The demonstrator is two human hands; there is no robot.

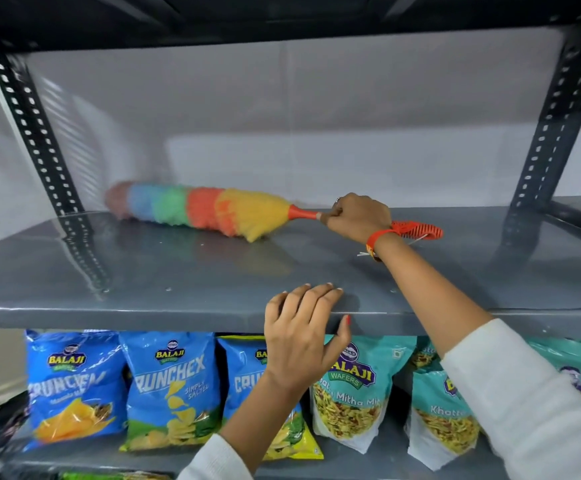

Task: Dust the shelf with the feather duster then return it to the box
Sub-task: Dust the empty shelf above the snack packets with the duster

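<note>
A rainbow-coloured feather duster lies nearly flat on the grey metal shelf, its fluffy head pointing left and blurred at the far tip. My right hand is closed around its orange handle, whose ribbed end sticks out past my wrist to the right. My left hand rests on the shelf's front edge, fingers spread over the top and thumb down the lip. The box is not in view.
Perforated dark uprights stand at the back left and back right of the shelf. On the shelf below stand blue crisp bags and teal snack bags. Another shelf board hangs overhead.
</note>
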